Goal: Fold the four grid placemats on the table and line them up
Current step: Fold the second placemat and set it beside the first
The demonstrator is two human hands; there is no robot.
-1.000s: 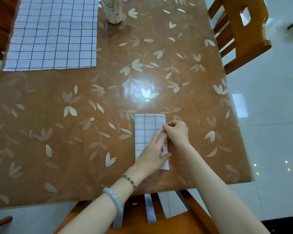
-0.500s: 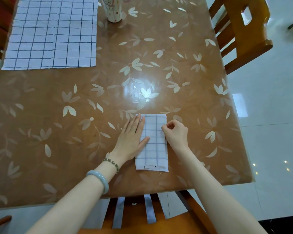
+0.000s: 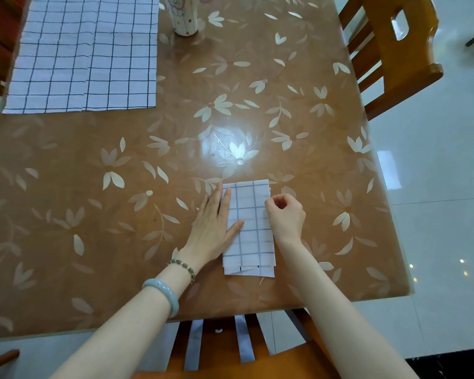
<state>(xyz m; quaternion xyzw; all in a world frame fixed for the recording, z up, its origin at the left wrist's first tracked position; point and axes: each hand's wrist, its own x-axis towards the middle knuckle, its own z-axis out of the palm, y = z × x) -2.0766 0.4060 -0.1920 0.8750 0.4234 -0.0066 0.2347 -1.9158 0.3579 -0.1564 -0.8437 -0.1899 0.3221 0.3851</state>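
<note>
In the head view, one folded grid placemat [image 3: 253, 214] lies by the near edge of the table [image 3: 285, 119], right of centre, and I judge its last crease is being pressed. The left hand [image 3: 212, 228] rests on its left edge with fingers straight; the right hand [image 3: 286, 217] is curled at its right edge, and I cannot tell whether it pinches. Next likely comes fetching from the unfolded placemats [image 3: 88, 56] at far left, at least two overlapping, beside one cup [image 3: 182, 15].
</note>
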